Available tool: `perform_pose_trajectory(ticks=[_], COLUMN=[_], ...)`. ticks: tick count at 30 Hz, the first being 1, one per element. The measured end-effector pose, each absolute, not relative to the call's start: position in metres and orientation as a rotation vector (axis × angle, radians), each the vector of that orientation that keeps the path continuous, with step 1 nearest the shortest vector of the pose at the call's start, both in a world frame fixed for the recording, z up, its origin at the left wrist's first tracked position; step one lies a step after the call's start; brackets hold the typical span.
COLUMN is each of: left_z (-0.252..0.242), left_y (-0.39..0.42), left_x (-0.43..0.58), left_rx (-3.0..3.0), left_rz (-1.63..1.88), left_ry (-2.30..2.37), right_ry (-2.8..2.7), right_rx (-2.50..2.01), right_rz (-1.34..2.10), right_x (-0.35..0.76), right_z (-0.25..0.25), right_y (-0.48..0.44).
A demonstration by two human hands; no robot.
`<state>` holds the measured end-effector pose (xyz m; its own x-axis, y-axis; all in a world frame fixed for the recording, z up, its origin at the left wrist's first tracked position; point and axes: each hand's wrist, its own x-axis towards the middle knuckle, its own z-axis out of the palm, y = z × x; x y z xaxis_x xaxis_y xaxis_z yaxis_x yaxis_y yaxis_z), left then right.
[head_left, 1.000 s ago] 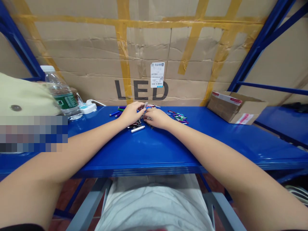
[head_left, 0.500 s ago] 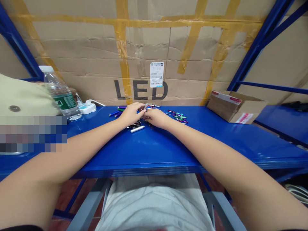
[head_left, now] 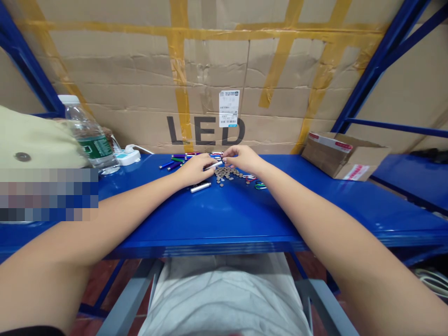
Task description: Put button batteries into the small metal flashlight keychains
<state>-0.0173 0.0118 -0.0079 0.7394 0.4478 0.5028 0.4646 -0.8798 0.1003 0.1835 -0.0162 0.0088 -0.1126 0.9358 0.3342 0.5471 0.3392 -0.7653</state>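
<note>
My left hand (head_left: 196, 170) is closed around a slim silver metal tube (head_left: 217, 164), which points to the right and slightly up. Just past the tube's right end, my right hand (head_left: 241, 157) has its fingertips pinched together; a small dark piece shows there, too small to name. Beneath the hands lies a heap of small round metal discs (head_left: 226, 174), like button cells. A second silver tube (head_left: 200, 187) rests on the blue table in front of my left hand. Several coloured carabiners (head_left: 261, 185) lie partly hidden under my right forearm.
Blue, purple and green tubes (head_left: 171, 164) lie left of my left hand, with more coloured tubes (head_left: 216, 155) behind. A water bottle (head_left: 93, 144) and a white power strip (head_left: 129, 156) stand at left, near a person's pale sleeve. An open cardboard box (head_left: 345, 156) sits at right.
My right hand has moved up and slightly right, away from my left hand, uncovering the heap of discs. The tube in my left hand has tipped from steep to nearly level.
</note>
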Motion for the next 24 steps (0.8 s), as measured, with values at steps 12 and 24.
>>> perform_pose_trajectory(ticks=[12, 24], left_z=[-0.0089, -0.0087], left_y=[0.0145, 0.0129], left_x=[-0.0185, -0.0175], left_rx=[-2.917, -2.912], left_rz=[-0.826, -0.862], left_ry=[-0.732, -0.784], right_ry=[-1.74, -1.811], right_rx=[-1.253, -1.354], right_rz=[0.753, 0.431], right_x=[0.1831, 0.184], right_z=[0.0125, 0.0149], right_y=[-0.0225, -0.0195])
